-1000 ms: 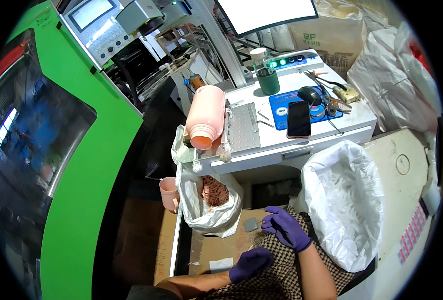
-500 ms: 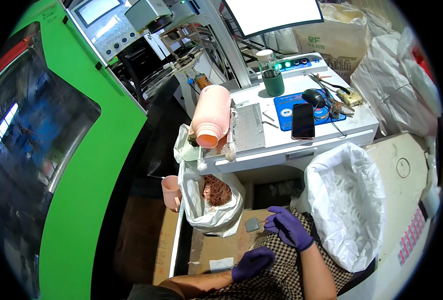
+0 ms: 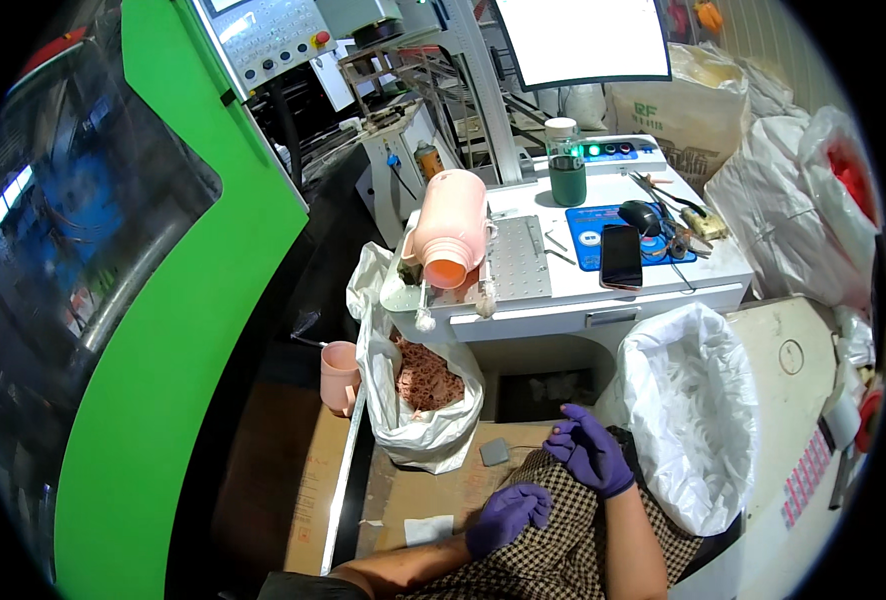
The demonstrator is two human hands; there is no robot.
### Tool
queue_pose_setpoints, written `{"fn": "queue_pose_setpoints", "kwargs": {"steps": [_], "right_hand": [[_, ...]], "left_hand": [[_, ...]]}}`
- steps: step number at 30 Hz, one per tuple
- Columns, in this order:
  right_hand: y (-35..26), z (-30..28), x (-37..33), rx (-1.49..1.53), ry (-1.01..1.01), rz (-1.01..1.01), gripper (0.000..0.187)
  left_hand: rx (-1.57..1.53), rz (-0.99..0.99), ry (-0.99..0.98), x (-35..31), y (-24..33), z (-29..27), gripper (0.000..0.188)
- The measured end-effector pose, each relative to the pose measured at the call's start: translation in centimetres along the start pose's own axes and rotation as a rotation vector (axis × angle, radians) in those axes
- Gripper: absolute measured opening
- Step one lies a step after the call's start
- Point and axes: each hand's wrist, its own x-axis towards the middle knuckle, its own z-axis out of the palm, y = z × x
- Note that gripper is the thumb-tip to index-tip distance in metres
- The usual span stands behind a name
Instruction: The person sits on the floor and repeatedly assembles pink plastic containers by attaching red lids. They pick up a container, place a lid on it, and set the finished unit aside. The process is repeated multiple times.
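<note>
Both my hands wear purple gloves and hover over or rest on a brown-and-black checked cloth (image 3: 553, 540) across my lap. My left hand (image 3: 508, 518) lies low on the cloth, its fingers loosely bent and slightly apart, with nothing seen in it. Farther forward and to the right, my right hand (image 3: 591, 452) is raised with its fingers spread, also holding nothing visible. Beyond them, a pink bottle (image 3: 453, 220) lies on its side in a fixture on the white worktable (image 3: 553, 318), its open mouth toward me.
A white sack of reddish-brown shavings (image 3: 428, 440) stands left of my hands; a pink mug (image 3: 339, 375) is beside it. Right of my lap stands a white bag of pale pieces (image 3: 693, 420). A phone (image 3: 621, 255), mouse and glass bottle (image 3: 567, 170) occupy the table. A green machine (image 3: 133, 440) borders the left.
The view has shifted slightly. My right hand's fingers have tilted more upright, and my left hand's fingers show more apart. The pink bottle stays in its fixture.
</note>
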Motion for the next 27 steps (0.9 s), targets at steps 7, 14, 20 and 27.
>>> {"fn": "queue_pose_setpoints", "kwargs": {"steps": [7, 14, 20, 27], "right_hand": [[0.0, 0.6, -0.2, 0.074, 0.046, 0.004, 0.038], [0.4, 0.8, 0.0, 0.082, 0.055, -0.028, 0.04], [0.5, 0.4, -0.1, 0.063, 0.068, -0.039, 0.042], [0.3, 1.8, -0.2, 0.015, 0.163, -0.038, 0.037]], "left_hand": [[-0.085, 0.026, -0.144, -0.2, -0.9, -1.5, 0.026], [-0.142, 0.067, -0.176, 0.0, -2.3, -2.2, 0.027], [-0.166, 0.059, -0.207, 0.3, -2.8, -2.4, 0.027], [-0.171, 0.072, -0.234, 0.2, -2.4, -2.2, 0.026]]}}
